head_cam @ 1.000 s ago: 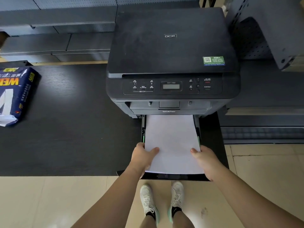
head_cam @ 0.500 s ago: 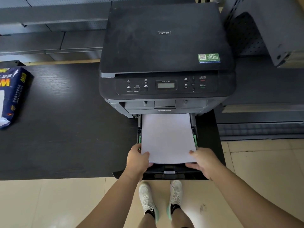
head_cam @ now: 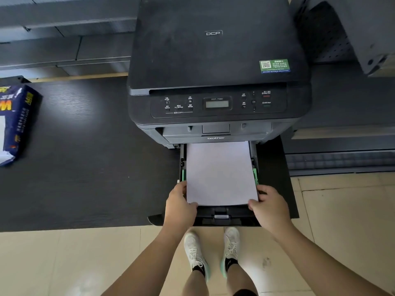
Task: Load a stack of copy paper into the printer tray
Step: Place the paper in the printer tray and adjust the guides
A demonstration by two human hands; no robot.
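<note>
A black printer (head_cam: 213,60) stands on a dark table, its paper tray (head_cam: 222,218) pulled out toward me. A white stack of copy paper (head_cam: 220,174) lies in the tray between green side guides, its far end under the printer body. My left hand (head_cam: 179,206) grips the stack's near left corner, thumb on top. At the near right corner my right hand (head_cam: 269,208) holds the stack the same way. The tray's front section with a grey length guide shows bare below the paper.
An opened blue ream wrapper (head_cam: 15,124) lies at the table's left edge (head_cam: 64,227). Dark metal shelving (head_cam: 342,39) stands right of the printer. My feet in white shoes stand on the beige tiled floor below the tray.
Both hands have pushed the paper stack farther into the tray, away from me. The tray's front section is now uncovered. The view has shifted slightly.
</note>
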